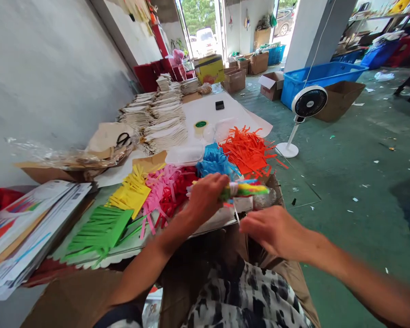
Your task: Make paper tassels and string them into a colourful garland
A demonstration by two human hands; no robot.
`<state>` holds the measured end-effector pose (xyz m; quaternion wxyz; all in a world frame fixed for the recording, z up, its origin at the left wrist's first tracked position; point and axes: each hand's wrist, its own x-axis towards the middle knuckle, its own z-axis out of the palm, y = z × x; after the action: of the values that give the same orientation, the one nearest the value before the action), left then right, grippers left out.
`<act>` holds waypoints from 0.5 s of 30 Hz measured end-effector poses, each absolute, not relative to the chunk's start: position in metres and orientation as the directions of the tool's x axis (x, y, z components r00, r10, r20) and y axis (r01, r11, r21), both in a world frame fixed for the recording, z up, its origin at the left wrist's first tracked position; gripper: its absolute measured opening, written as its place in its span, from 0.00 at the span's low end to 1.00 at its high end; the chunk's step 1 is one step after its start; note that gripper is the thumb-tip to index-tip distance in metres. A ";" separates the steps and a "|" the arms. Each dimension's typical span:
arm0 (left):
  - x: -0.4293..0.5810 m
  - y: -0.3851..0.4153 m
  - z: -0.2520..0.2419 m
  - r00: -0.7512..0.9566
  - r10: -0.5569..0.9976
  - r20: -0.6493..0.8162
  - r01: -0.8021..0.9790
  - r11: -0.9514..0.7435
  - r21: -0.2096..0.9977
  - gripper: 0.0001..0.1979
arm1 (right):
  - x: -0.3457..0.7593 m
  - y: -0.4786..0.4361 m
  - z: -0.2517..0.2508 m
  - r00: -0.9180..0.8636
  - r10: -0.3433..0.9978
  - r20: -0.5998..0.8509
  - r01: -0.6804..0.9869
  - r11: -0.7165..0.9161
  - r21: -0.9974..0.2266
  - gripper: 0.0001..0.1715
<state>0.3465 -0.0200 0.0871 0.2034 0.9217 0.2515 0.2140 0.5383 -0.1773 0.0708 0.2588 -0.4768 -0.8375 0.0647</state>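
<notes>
I observe the person's left hand [208,193] closed around a multicolored bundle [251,188], positioned near the front edge of the bench [217,219]. The right hand [276,228] pinches a white strip [237,212] extending from the bundle. Blue fringe [214,159] and orange fringe [246,150] lie just beyond.

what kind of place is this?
Looks like a small craft workshop, though I can't be sure: heaps of cut coloured strips, tall stacks of pale folded material, and a blue crate on a scrap-littered floor.
</notes>
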 end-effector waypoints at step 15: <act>0.345 -0.042 0.063 0.945 0.308 0.112 0.171 -0.756 0.632 0.11 | 0.539 -0.158 0.077 -0.197 0.923 0.331 0.786 0.350 -0.509 0.20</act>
<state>0.3446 -0.0416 0.0633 0.3249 0.9311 0.1286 0.1048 0.5390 -0.1578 0.0770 0.2995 -0.5585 -0.7651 0.1140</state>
